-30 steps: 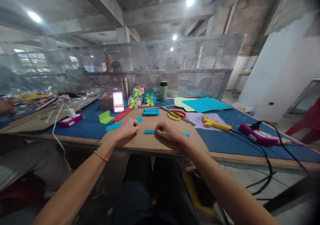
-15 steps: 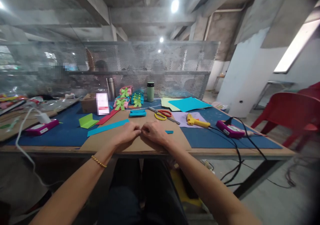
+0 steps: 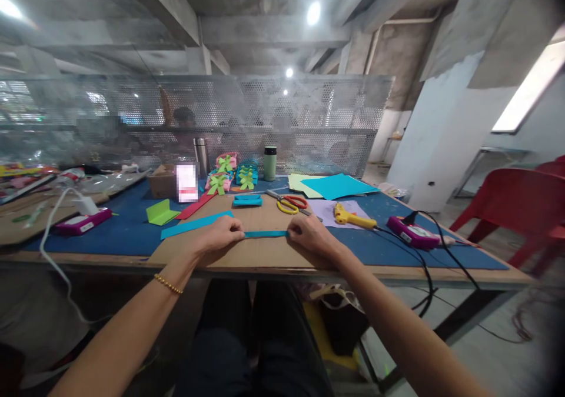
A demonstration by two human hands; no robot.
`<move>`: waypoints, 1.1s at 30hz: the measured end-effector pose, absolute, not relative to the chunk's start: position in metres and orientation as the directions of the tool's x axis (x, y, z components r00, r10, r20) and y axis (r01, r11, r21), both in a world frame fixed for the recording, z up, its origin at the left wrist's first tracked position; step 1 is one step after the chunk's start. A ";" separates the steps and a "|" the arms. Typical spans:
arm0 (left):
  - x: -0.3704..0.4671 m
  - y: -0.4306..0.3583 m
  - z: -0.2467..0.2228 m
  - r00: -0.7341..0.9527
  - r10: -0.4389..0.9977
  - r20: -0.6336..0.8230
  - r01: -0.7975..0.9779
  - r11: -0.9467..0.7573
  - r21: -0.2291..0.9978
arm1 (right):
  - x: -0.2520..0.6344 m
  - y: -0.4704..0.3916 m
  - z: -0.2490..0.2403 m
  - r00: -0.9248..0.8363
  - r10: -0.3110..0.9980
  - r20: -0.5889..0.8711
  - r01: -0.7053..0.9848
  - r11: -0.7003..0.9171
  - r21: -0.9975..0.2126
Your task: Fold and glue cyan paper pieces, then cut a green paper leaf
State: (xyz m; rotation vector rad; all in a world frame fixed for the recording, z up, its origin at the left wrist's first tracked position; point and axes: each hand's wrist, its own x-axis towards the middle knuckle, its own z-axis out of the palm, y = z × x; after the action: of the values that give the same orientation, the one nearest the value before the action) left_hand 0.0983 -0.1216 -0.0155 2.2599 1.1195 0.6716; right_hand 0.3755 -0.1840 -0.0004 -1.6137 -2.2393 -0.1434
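A narrow blue paper strip (image 3: 265,234) stretches between my two hands, just over the brown cardboard sheet (image 3: 260,253). My left hand (image 3: 225,233) pinches its left end, and my right hand (image 3: 309,232) is closed on the right end. Beyond my left hand lies a wider blue strip (image 3: 194,225), slanting across the cardboard's left edge. A folded blue paper piece (image 3: 247,200) rests at the far part of the cardboard. Red-and-yellow-handled scissors (image 3: 289,204) lie behind my right hand, their blades partly hidden under other tools.
Right of the cardboard, a yellow glue gun (image 3: 353,217) lies on lilac paper (image 3: 329,207), its cord leading to a purple power strip (image 3: 412,233). Blue sheets (image 3: 339,185) lie behind. A green bottle (image 3: 269,164), bow-decorated pieces (image 3: 219,184) and folded green paper (image 3: 161,212) stand farther back.
My hands were close together and have moved apart, my right hand going right. The blue strip now shows taut between them. The view has shifted slightly.
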 end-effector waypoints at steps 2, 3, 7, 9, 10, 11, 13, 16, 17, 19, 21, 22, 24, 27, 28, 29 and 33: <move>0.095 -0.122 -0.015 0.544 0.819 0.180 0.546 -0.509 0.666 | 0.392 -0.183 -0.004 -0.233 0.908 0.349 0.937 0.306 -0.168; 0.093 -0.123 -0.014 0.548 0.818 0.173 0.539 -0.504 0.675 | 0.398 -0.181 -0.005 -0.203 0.913 0.355 0.946 0.277 -0.169; 0.092 -0.127 -0.011 0.546 0.824 0.148 0.537 -0.481 0.693 | 0.405 -0.172 0.000 -0.144 0.901 0.409 0.950 0.241 -0.197; 0.093 -0.127 -0.011 0.537 0.832 0.138 0.553 -0.471 0.687 | 0.393 -0.167 0.006 -0.232 0.874 0.427 0.905 0.355 -0.235; 0.094 -0.126 -0.011 0.529 0.837 0.139 0.560 -0.467 0.685 | 0.384 -0.165 0.008 -0.284 0.862 0.421 0.881 0.407 -0.239; 0.094 -0.126 -0.011 0.522 0.841 0.141 0.564 -0.465 0.682 | 0.375 -0.165 0.011 -0.322 0.858 0.401 0.872 0.433 -0.227; 0.094 -0.125 -0.010 0.526 0.839 0.139 0.586 -0.477 0.655 | 0.355 -0.165 0.014 -0.336 0.884 0.325 0.896 0.406 -0.179; 0.093 -0.129 -0.009 0.529 0.826 0.193 0.670 -0.546 0.502 | 0.334 -0.168 0.017 -0.326 0.913 0.247 0.927 0.360 -0.106; 0.094 -0.132 -0.008 0.524 0.818 0.236 0.701 -0.572 0.426 | 0.330 -0.168 0.017 -0.338 0.909 0.243 0.925 0.368 -0.091; 0.098 -0.139 -0.008 0.523 0.785 0.332 0.737 -0.612 0.286 | 0.326 -0.166 0.017 -0.382 0.887 0.260 0.905 0.416 -0.092; 0.105 -0.144 -0.007 0.553 0.745 0.373 0.741 -0.645 0.189 | 0.326 -0.160 0.017 -0.415 0.863 0.290 0.879 0.462 -0.117; 0.109 -0.145 -0.006 0.566 0.734 0.376 0.737 -0.654 0.168 | 0.328 -0.156 0.017 -0.423 0.854 0.303 0.868 0.478 -0.133; 0.116 -0.142 -0.005 0.575 0.728 0.373 0.722 -0.666 0.189 | 0.334 -0.148 0.017 -0.431 0.841 0.328 0.853 0.498 -0.157; 0.123 -0.130 -0.003 0.583 0.732 0.352 0.674 -0.678 0.293 | 0.347 -0.134 0.018 -0.438 0.821 0.365 0.827 0.528 -0.196; 0.125 -0.126 -0.002 0.591 0.730 0.344 0.656 -0.683 0.322 | 0.353 -0.128 0.019 -0.437 0.817 0.377 0.819 0.534 -0.209; 0.126 -0.122 0.000 0.597 0.730 0.333 0.642 -0.683 0.347 | 0.359 -0.123 0.020 -0.432 0.815 0.385 0.815 0.536 -0.219; 0.135 -0.112 0.005 0.581 0.750 0.316 0.595 -0.656 0.464 | 0.389 -0.104 0.023 -0.237 0.804 0.545 0.826 0.462 -0.324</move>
State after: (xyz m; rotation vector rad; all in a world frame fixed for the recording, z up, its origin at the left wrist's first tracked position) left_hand 0.1349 -0.1125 0.0049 2.5064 1.1002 0.7123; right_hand 0.3887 -0.1035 0.0227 -1.3514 -2.0508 -0.0409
